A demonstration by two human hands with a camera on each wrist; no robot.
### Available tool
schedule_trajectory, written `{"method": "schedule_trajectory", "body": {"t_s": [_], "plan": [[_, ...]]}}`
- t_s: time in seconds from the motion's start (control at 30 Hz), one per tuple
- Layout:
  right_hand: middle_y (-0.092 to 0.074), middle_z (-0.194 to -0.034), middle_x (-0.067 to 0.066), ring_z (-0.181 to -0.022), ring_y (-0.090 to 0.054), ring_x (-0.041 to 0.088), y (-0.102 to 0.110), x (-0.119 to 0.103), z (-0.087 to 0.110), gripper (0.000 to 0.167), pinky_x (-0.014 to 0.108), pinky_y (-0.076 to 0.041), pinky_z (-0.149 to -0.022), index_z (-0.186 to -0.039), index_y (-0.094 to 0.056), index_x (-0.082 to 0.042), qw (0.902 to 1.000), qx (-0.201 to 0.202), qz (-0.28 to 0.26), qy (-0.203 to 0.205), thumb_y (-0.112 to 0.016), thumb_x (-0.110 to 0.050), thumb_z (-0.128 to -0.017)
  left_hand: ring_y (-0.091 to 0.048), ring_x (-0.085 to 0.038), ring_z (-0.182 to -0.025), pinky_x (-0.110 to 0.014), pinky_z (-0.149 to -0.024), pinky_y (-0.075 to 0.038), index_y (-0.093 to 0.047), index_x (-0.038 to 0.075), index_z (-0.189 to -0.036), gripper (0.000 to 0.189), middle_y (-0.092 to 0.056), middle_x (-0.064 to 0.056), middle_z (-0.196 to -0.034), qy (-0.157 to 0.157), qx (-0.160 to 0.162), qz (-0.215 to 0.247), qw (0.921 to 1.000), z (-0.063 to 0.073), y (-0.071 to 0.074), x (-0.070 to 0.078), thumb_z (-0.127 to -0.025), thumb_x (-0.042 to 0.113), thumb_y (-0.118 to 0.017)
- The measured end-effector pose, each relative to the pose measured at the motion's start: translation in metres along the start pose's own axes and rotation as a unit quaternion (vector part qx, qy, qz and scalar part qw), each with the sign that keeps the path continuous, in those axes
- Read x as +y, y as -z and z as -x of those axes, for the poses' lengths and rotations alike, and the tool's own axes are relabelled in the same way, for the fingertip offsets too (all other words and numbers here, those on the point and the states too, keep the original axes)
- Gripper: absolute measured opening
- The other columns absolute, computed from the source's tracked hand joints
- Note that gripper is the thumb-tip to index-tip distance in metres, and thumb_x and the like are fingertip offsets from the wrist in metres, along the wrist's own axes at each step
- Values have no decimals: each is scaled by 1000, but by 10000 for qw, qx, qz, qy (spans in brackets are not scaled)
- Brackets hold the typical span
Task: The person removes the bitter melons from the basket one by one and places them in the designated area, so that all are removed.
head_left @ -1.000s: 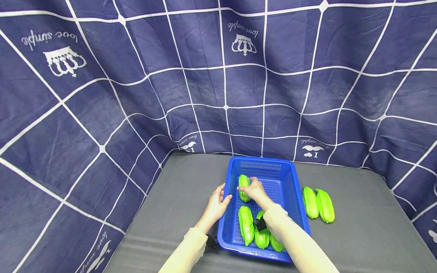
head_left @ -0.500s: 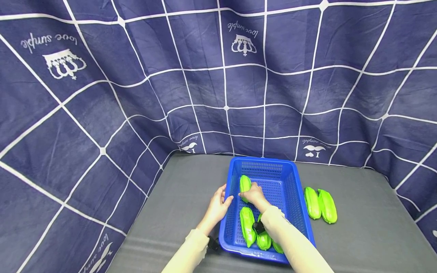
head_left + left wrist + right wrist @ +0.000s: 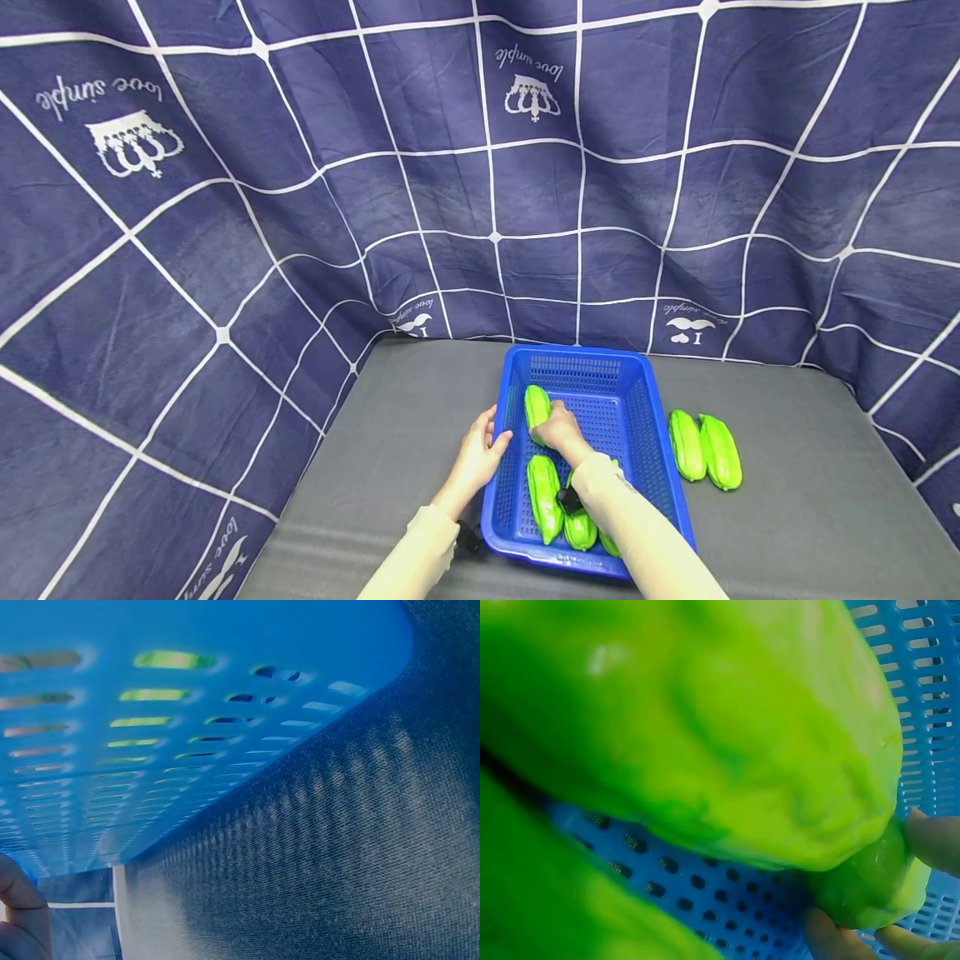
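Observation:
A blue perforated plastic basket (image 3: 663, 425) stands on the grey table, with several lumpy green gourds inside. My left hand (image 3: 474, 454) holds the basket's left rim, thumb over the edge and fingers outside. Inside, my right hand (image 3: 562, 432) grips a gourd (image 3: 537, 403) lying at the far left of the basket. The right wrist view shows thumb and fingertips round the end of that gourd (image 3: 870, 881); a nearer gourd (image 3: 727, 735) hides the rest. Toward the basket's front lie another gourd (image 3: 544, 500) and one (image 3: 580, 530) partly under my right forearm.
Two more green gourds, a left one (image 3: 687, 446) and a right one (image 3: 720, 452), lie side by side on the table to the right of the basket. A navy cloth (image 3: 540, 200) with white lines hangs behind and at the left of the grey table (image 3: 420, 383).
My right hand's fingers have drawn in closer round the far-left gourd, which has shifted only slightly. The left hand stays on the rim. The view has moved a little.

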State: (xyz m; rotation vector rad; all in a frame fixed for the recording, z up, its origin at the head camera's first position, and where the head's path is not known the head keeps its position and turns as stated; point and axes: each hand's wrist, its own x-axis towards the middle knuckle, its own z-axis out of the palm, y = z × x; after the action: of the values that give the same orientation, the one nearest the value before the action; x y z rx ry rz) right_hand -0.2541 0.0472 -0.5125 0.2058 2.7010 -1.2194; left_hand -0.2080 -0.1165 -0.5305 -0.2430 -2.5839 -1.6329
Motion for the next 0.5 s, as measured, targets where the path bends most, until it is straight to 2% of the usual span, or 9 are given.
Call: {"method": "schedule_trajectory", "body": {"t_s": [0.23, 0.33, 0.5], "plan": [[-59, -119, 33, -113, -56, 45, 6, 0, 1, 67, 53, -45, -102, -130, -45, 17, 9996, -175, -198, -113, -75, -8, -76, -66, -27, -90, -33, -77, -57, -45, -8, -139, 53, -61, -20, -104, -84, -5, -66, 9999, 1, -1, 1, -95, 14, -62], [-58, -122, 32, -116, -55, 44, 10, 0, -1, 66, 52, -43, -104, -131, -45, 16, 9987, -218, -419, -193, -74, -7, -76, -66, -28, -91, -35, -77, -57, -44, -9, -139, 53, -61, -21, -104, -137, -3, -45, 9999, 0, -1, 0, -95, 14, -62], [-53, -130, 32, -120, -53, 43, 24, 1, -2, 67, 51, -44, -104, -138, -41, 14, 9934, -420, -1002, -376, -70, -8, -82, -65, -30, -93, -39, -78, -57, -43, -8, -140, 54, -61, -23, -107, -34, -40, -24, 10000, 0, 1, 0, -95, 14, -62]]}}
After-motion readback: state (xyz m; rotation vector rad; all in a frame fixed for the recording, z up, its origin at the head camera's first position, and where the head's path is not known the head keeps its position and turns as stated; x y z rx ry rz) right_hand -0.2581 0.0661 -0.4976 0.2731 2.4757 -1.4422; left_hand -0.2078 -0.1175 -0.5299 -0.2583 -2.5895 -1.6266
